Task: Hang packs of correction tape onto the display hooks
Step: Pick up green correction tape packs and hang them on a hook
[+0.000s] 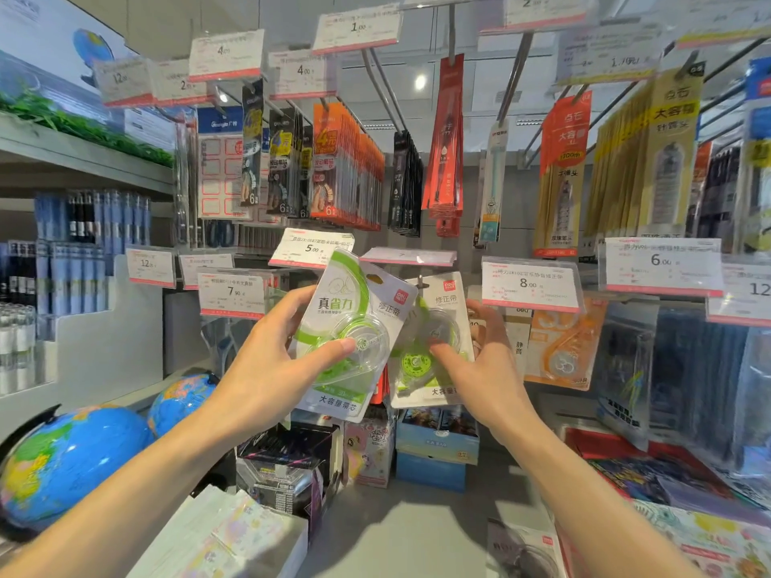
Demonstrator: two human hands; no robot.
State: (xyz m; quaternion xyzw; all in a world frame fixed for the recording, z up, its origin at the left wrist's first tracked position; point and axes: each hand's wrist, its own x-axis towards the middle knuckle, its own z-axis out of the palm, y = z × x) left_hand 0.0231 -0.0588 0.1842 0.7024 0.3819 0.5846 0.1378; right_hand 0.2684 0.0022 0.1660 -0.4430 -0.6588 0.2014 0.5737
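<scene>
My left hand (277,352) grips a green and white correction tape pack (352,327), tilted to the right, thumb pressed on its clear blister. Just to its right a second green correction tape pack (438,335) hangs on a display hook (421,281); its top hole sits at the hook tip. My right hand (484,352) holds this second pack from the right side, thumb on its front. The first pack overlaps the left edge of the second.
Price tags (530,285) line the hook fronts. Orange correction tape packs (563,344) hang to the right, pen packs (346,168) above. Two globes (71,456) stand lower left, boxed goods (434,444) on the shelf below.
</scene>
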